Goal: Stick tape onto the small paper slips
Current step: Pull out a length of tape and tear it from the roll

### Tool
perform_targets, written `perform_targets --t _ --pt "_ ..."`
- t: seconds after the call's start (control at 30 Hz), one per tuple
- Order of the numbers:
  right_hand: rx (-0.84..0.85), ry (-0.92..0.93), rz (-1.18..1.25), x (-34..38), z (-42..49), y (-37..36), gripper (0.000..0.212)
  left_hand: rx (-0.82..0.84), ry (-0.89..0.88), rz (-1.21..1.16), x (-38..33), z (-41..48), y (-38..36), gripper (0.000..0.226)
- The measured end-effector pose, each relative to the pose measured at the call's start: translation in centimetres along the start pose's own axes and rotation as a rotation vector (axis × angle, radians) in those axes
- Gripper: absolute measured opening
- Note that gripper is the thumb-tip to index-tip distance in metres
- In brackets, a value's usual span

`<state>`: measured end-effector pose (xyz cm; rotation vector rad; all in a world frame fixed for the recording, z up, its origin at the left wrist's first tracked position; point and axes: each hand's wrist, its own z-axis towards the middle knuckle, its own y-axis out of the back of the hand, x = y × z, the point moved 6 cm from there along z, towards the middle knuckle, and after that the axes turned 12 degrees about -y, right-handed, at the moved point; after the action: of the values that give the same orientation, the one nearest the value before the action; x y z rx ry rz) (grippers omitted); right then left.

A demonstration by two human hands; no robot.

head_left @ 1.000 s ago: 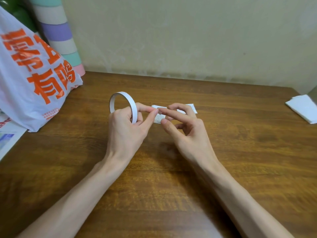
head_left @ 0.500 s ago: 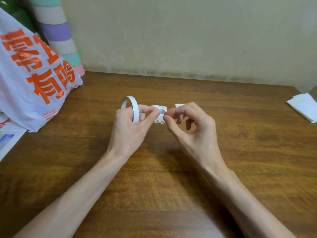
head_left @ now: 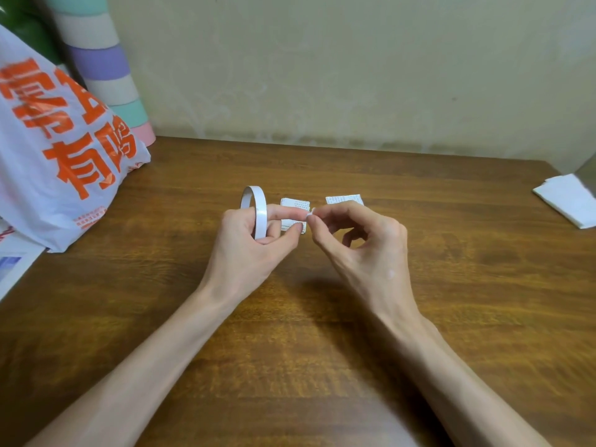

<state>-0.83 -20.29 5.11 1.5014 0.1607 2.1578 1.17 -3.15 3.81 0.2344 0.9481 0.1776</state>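
Over the wooden table, my left hand grips the white tape roll upright, while my right hand pinches its loose end. Just beyond my fingertips lie two paper slips, side by side; farther left slumps a plastic bag.

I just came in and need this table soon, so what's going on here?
A person is working with tape. The left hand grips a white tape roll, held on edge above the wooden table. The right hand pinches the tape end, apparently to pull off a piece. Two printed paper slips lie flat on the table just beyond the hands.
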Motion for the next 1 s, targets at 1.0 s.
perform_targets --t 1.0 --pt "0.067 -0.146 0.195 -1.3 0.4 -0.2 0.01 -0.001 -0.116 0.073 -0.3 -0.2 -0.4 0.033"
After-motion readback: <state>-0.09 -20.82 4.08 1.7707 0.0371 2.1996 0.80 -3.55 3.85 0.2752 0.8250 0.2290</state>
